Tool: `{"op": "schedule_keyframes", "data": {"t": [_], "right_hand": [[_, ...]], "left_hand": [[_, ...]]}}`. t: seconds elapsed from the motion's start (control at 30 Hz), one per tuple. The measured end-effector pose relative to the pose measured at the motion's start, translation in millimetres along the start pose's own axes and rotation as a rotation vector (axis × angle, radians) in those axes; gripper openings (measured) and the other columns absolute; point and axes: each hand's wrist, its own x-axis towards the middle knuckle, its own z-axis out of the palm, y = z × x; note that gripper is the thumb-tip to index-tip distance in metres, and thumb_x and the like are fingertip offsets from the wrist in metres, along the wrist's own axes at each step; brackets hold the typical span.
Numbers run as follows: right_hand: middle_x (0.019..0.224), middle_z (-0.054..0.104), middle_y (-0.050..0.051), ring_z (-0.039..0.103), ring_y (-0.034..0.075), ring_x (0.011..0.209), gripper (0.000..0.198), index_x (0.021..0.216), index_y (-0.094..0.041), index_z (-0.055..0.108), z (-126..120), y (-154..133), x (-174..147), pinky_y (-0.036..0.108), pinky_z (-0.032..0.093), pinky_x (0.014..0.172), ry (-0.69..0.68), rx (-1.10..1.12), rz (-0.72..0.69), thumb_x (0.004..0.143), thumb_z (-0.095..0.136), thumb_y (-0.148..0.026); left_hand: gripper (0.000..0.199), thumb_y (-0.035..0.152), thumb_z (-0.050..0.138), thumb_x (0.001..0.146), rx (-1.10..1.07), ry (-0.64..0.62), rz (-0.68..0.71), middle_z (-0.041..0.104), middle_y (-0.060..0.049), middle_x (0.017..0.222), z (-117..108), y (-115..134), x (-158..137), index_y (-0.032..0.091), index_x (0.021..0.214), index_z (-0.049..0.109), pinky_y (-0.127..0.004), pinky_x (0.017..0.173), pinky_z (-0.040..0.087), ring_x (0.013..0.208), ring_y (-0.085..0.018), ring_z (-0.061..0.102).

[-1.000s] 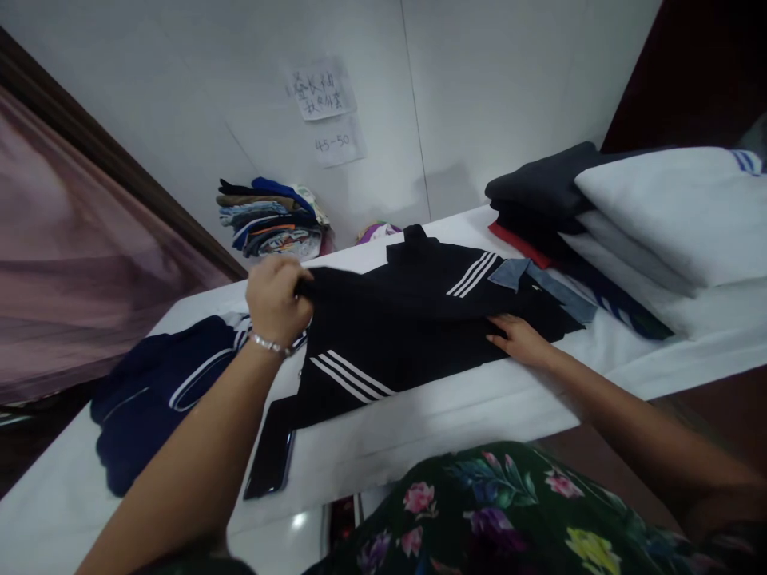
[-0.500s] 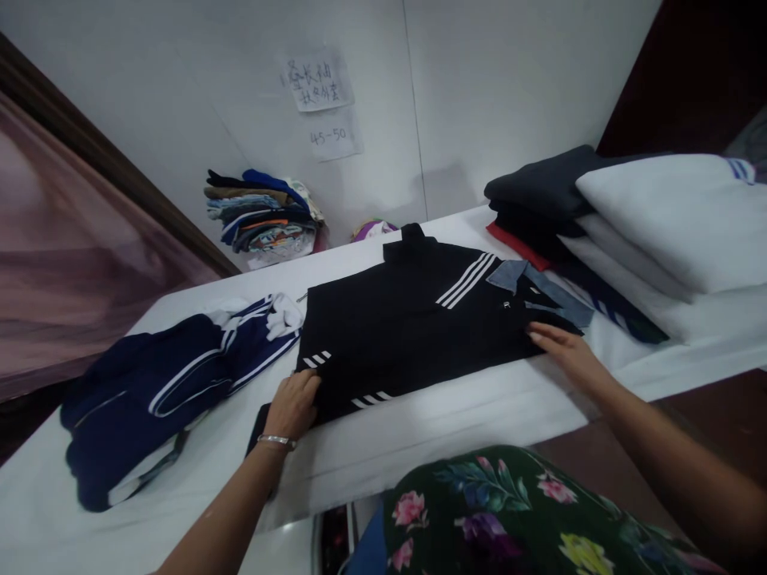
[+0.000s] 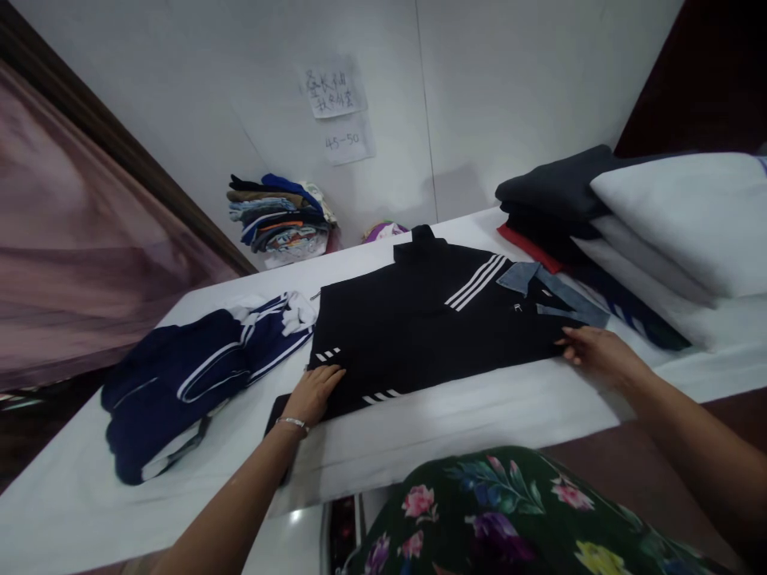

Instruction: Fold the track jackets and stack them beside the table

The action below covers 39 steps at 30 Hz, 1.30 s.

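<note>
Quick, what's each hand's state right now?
Left hand: resting on the black garment; grip can't be told.
Right hand: at the garment's right end; grip can't be told.

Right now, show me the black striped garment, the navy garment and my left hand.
Black striped garment (image 3: 413,329), head view: middle of its cloth.
Navy garment (image 3: 169,358), head view: dark cloth near its middle.
Left hand (image 3: 312,393), head view: back of the hand.

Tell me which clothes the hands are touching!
The black top with the blue collar: the left hand and right hand both touch it, while the navy garment and piled clothes lie untouched.
</note>
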Motion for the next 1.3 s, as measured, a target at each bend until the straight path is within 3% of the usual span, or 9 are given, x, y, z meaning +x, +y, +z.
{"op": "schedule_keyframes", "data": {"t": [0.17,0.27,0.33,0.43,0.53,0.67,0.83,1.03,1.3], "right_hand": [[0.044,0.052,0.004,0.045,0.012,0.035,0.029,0.057,-0.02,0.054,-27.5,-0.7,-10.7,0.026,0.036,0.034,0.13,-0.61,-0.009,0.077,0.063,-0.038],[0.052,0.059,0.006,0.056,0.022,0.047,0.025,0.062,-0.024,0.06,-34.1,-15.8,-23.1,0.038,0.046,0.046,0.301,-0.974,-0.307,0.077,0.059,-0.044],[0.068,0.066,0.007,0.063,0.026,0.062,0.026,0.075,-0.025,0.064,-22.3,-25.5,-34.1,0.042,0.051,0.059,0.341,-0.972,-0.604,0.08,0.054,-0.048],[0.102,0.068,0.008,0.065,0.027,0.094,0.032,0.1,-0.024,0.064,18.2,-32.7,-45.3,0.042,0.052,0.084,0.148,-0.859,-0.976,0.086,0.049,-0.048],[0.138,0.05,0.008,0.045,0.028,0.128,0.041,0.122,-0.023,0.058,57.9,-28.4,-40.4,0.045,0.038,0.106,-0.106,-0.995,-1.177,0.09,0.045,-0.045],[0.153,0.028,0.009,0.022,0.031,0.141,0.055,0.137,-0.024,0.048,63.7,-7.7,-15.0,0.056,0.023,0.11,-0.119,-1.311,-1.154,0.091,0.042,-0.052],[0.152,0.031,0.009,0.023,0.032,0.14,0.06,0.139,-0.029,0.045,20.4,22.2,12.3,0.061,0.02,0.108,-0.023,-1.486,-0.956,0.089,0.038,-0.059],[0.152,0.03,0.006,0.025,0.029,0.14,0.057,0.14,-0.033,0.044,-3.9,39.8,21.8,0.056,0.021,0.11,-0.066,-1.515,-0.894,0.09,0.036,-0.058],[0.151,0.032,0.008,0.026,0.032,0.139,0.059,0.136,-0.029,0.05,3.2,32.7,15.3,0.059,0.02,0.11,-0.041,-1.486,-0.901,0.087,0.039,-0.06]], "left_hand": [[0.07,-0.005,0.044,0.059,-0.079,-0.047,-0.042,0.06,-0.01,0.127,1.5,1.0,-4.9,0.02,0.122,0.062,-0.043,0.097,0.044,0.118,-0.025,0.054],[0.07,0.0,0.048,0.056,-0.203,-0.117,-0.089,0.059,-0.008,0.13,-10.0,-3.0,-3.6,0.021,0.12,0.062,-0.04,0.102,0.043,0.12,-0.024,0.053],[0.068,0.004,0.048,0.057,-0.345,-0.138,-0.113,0.057,-0.005,0.133,-23.7,-3.2,5.5,0.022,0.121,0.062,-0.036,0.103,0.042,0.121,-0.021,0.053],[0.053,0.012,0.047,0.072,-0.556,0.017,-0.15,0.059,-0.001,0.13,-44.2,10.7,40.4,0.024,0.123,0.06,-0.032,0.103,0.043,0.12,-0.017,0.054],[0.033,0.031,0.048,0.086,-0.613,0.155,-0.217,0.066,-0.003,0.118,-50.0,44.9,98.1,0.021,0.113,0.066,-0.031,0.1,0.043,0.11,-0.018,0.059],[0.034,0.038,0.048,0.091,-0.552,0.092,-0.195,0.065,-0.007,0.119,-34.4,98.7,178.9,0.019,0.112,0.068,-0.03,0.1,0.04,0.112,-0.02,0.057],[0.039,0.051,0.052,0.086,-0.455,-0.082,-0.254,0.064,-0.01,0.117,-16.4,139.6,238.1,0.02,0.102,0.07,-0.04,0.094,0.04,0.113,-0.028,0.054],[0.026,0.033,0.048,0.091,-0.4,0.015,-0.436,0.061,-0.012,0.114,-0.1,141.8,246.5,0.017,0.091,0.068,-0.038,0.092,0.038,0.111,-0.025,0.053],[0.027,0.037,0.045,0.093,-0.509,0.169,-0.3,0.066,-0.005,0.097,-22.9,109.4,213.4,0.02,0.089,0.066,-0.03,0.084,0.042,0.095,-0.018,0.058]]}}
